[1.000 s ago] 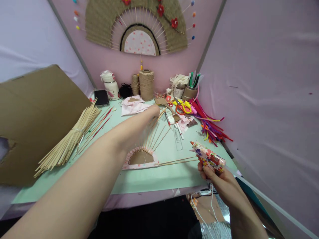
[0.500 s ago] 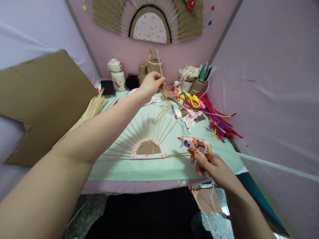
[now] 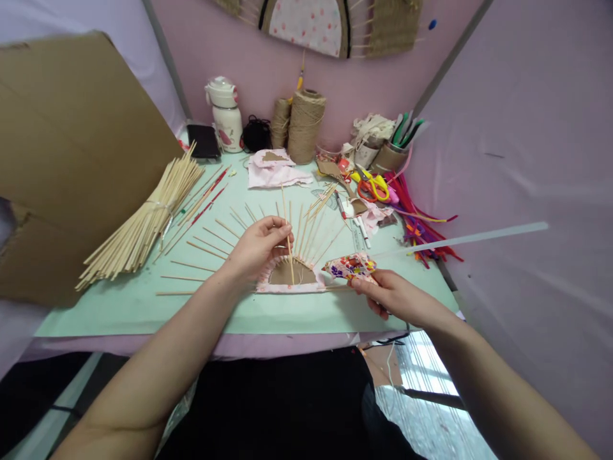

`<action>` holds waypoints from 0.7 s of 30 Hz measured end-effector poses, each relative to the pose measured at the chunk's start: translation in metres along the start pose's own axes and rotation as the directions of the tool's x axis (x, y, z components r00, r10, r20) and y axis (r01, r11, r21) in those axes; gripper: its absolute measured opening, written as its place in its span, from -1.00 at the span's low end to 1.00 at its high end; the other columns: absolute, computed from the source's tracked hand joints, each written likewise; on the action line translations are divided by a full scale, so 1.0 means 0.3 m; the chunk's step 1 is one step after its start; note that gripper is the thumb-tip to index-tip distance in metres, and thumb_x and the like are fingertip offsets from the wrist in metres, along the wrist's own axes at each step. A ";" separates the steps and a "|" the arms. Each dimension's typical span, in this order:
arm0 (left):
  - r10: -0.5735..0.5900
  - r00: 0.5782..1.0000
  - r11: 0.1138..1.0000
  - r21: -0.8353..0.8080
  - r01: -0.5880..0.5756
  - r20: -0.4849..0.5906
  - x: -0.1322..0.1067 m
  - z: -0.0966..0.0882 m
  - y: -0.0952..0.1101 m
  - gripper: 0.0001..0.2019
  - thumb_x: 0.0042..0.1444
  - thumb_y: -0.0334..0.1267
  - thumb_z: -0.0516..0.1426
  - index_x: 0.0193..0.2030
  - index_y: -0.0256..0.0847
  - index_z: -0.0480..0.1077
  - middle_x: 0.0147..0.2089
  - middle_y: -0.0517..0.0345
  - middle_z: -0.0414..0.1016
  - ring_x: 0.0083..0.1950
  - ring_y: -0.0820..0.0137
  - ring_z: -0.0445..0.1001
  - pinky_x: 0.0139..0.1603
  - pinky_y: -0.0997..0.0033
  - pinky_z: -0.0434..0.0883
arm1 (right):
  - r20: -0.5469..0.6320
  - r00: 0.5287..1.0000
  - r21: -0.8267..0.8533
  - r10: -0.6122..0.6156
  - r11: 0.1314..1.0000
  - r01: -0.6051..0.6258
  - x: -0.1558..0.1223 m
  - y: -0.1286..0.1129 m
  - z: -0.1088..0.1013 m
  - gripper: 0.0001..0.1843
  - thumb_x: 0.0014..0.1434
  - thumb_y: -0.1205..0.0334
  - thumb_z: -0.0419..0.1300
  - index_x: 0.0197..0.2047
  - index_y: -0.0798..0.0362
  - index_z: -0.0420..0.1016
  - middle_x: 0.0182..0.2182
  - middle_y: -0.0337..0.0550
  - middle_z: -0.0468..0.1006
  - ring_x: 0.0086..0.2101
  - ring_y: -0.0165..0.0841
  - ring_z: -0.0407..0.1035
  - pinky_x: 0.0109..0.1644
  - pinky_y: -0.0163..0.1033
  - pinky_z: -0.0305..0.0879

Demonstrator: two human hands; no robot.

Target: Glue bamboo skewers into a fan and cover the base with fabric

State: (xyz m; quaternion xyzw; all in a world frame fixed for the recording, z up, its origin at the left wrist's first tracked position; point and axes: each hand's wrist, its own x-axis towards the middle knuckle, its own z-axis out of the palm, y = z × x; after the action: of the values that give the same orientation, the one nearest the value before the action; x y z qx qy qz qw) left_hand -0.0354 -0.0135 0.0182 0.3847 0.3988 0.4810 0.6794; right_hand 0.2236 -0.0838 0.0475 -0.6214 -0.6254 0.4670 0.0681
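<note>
Pinched in my left hand [image 3: 269, 243] is a thin wooden stick [image 3: 290, 255], held nearly upright over a cardboard half circle [image 3: 280, 275]. Pink-white dotted fabric [image 3: 292, 289] edges that half circle, and several sticks fan out from its curve; my left hand hides some of them. My right hand [image 3: 390, 295] grips a flower-patterned glue gun [image 3: 352, 265] just right of the half circle, its nozzle pointing left. Out of the gun's rear runs a long translucent glue stick [image 3: 479, 236].
A tied bundle of sticks [image 3: 138, 220] lies at left before a large cardboard sheet [image 3: 71, 160]. Behind stand a white bottle [image 3: 227, 121] and twine spools [image 3: 305, 128]. Scissors [image 3: 373, 185] and pipe cleaners [image 3: 421, 230] lie at right. A finished fan piece [image 3: 309, 25] hangs on the wall.
My left hand has come down and nearer with the stick, from the back of the table to above the half circle. The glue gun has shifted left, closer to it. The view has tilted down.
</note>
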 end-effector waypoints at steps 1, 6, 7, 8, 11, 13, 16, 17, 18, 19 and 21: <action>0.000 1.000 1.000 -0.007 0.000 0.003 0.001 -0.004 -0.004 -0.71 -0.07 -0.20 0.36 -0.34 -0.25 0.35 -0.49 0.26 0.43 -0.50 0.56 0.38 -0.46 0.58 0.37 | 0.011 1.000 -0.023 0.004 1.000 -0.004 0.004 -0.005 0.000 -0.33 0.18 -0.36 0.02 -0.66 0.03 0.28 -0.72 -0.19 0.33 -0.65 -0.41 0.22 -0.49 -0.28 0.16; -0.003 0.999 0.999 -0.037 0.001 -0.042 0.000 -0.020 0.007 -0.76 -0.04 -0.26 0.33 -0.36 -0.25 0.34 -0.49 0.26 0.43 -0.50 0.57 0.39 -0.47 0.60 0.35 | 0.049 0.999 -0.046 -0.002 0.999 0.004 0.022 -0.020 -0.003 -0.32 0.18 -0.38 -0.01 -0.65 0.02 0.27 -0.73 -0.21 0.31 -0.64 -0.42 0.21 -0.48 -0.29 0.15; -0.006 0.998 0.999 -0.042 0.004 -0.056 -0.002 -0.021 0.010 -0.77 -0.03 -0.27 0.33 -0.37 -0.25 0.34 -0.49 0.26 0.43 -0.50 0.57 0.39 -0.47 0.60 0.35 | 0.051 0.999 -0.045 -0.001 0.999 0.003 0.025 -0.022 -0.004 -0.33 0.18 -0.39 -0.01 -0.65 0.02 0.26 -0.73 -0.22 0.31 -0.65 -0.42 0.20 -0.49 -0.28 0.15; -0.008 0.998 0.999 -0.045 0.005 -0.068 -0.003 -0.023 0.012 -0.78 -0.02 -0.28 0.32 -0.37 -0.25 0.34 -0.49 0.25 0.43 -0.50 0.57 0.38 -0.46 0.60 0.35 | 0.054 0.999 -0.049 0.005 0.999 -0.002 0.028 -0.024 -0.004 -0.33 0.18 -0.39 -0.01 -0.64 0.01 0.26 -0.74 -0.22 0.31 -0.65 -0.42 0.20 -0.49 -0.28 0.14; -0.013 0.997 0.999 -0.051 0.009 -0.077 -0.004 -0.024 0.013 -0.80 -0.01 -0.30 0.31 -0.37 -0.25 0.34 -0.49 0.25 0.43 -0.50 0.57 0.38 -0.46 0.60 0.34 | 0.060 0.997 -0.065 0.038 0.997 -0.035 0.037 -0.030 -0.006 -0.35 0.17 -0.37 0.01 -0.63 0.01 0.24 -0.73 -0.24 0.30 -0.66 -0.43 0.19 -0.51 -0.28 0.12; -0.013 0.997 0.999 -0.053 0.009 -0.071 -0.003 -0.025 0.012 -0.80 -0.01 -0.31 0.31 -0.37 -0.25 0.34 -0.50 0.25 0.43 -0.50 0.57 0.38 -0.47 0.60 0.33 | 0.057 0.997 -0.071 0.051 0.996 -0.047 0.044 -0.033 -0.008 -0.38 0.16 -0.36 0.02 -0.60 0.01 0.24 -0.71 -0.25 0.31 -0.66 -0.43 0.20 -0.52 -0.28 0.11; -0.007 0.997 0.999 -0.051 0.003 -0.075 -0.001 -0.028 0.009 -0.81 0.00 -0.30 0.30 -0.36 -0.25 0.35 -0.49 0.25 0.43 -0.49 0.57 0.38 -0.47 0.60 0.32 | 0.048 0.998 -0.091 0.048 0.995 -0.044 0.051 -0.040 -0.012 -0.40 0.17 -0.35 0.02 -0.56 0.01 0.26 -0.71 -0.25 0.31 -0.66 -0.43 0.19 -0.53 -0.28 0.09; -0.004 0.997 0.999 -0.048 0.001 -0.078 -0.001 -0.029 0.008 -0.81 0.00 -0.30 0.30 -0.37 -0.25 0.35 -0.49 0.25 0.43 -0.49 0.57 0.38 -0.47 0.60 0.32 | 0.048 0.998 -0.101 0.047 0.994 -0.042 0.053 -0.043 -0.013 -0.41 0.17 -0.35 0.01 -0.55 0.02 0.28 -0.71 -0.25 0.32 -0.66 -0.43 0.19 -0.53 -0.28 0.09; -0.003 0.997 0.999 -0.045 -0.001 -0.080 -0.001 -0.030 0.008 -0.81 0.00 -0.30 0.30 -0.37 -0.25 0.35 -0.48 0.24 0.43 -0.49 0.57 0.38 -0.47 0.60 0.32 | 0.049 0.998 -0.112 0.046 0.993 -0.041 0.054 -0.046 -0.014 -0.41 0.17 -0.35 0.01 -0.54 0.02 0.30 -0.71 -0.24 0.32 -0.66 -0.42 0.19 -0.53 -0.28 0.09; -0.002 0.997 0.999 -0.041 -0.001 -0.081 -0.001 -0.031 0.007 -0.81 -0.01 -0.29 0.30 -0.37 -0.25 0.35 -0.48 0.24 0.43 -0.48 0.57 0.38 -0.47 0.60 0.31 | 0.050 0.998 -0.123 0.047 0.992 -0.041 0.054 -0.049 -0.015 -0.40 0.17 -0.35 0.01 -0.54 0.02 0.31 -0.71 -0.24 0.33 -0.65 -0.42 0.19 -0.54 -0.28 0.09; -0.002 0.997 0.999 -0.036 -0.001 -0.082 -0.002 -0.033 0.007 -0.80 -0.01 -0.28 0.31 -0.38 -0.25 0.35 -0.48 0.24 0.43 -0.49 0.57 0.38 -0.47 0.60 0.30 | 0.055 0.997 -0.139 0.047 0.989 -0.039 0.056 -0.052 -0.017 -0.40 0.18 -0.35 0.01 -0.54 0.02 0.31 -0.71 -0.23 0.33 -0.65 -0.41 0.20 -0.54 -0.27 0.09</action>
State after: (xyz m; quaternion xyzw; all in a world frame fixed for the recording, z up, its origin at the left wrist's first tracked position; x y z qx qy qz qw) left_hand -0.0452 -0.0121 0.0165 0.3522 0.4180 0.5033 0.6693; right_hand 0.2121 -0.0639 0.0524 -0.6242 -0.6444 0.4417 -0.0033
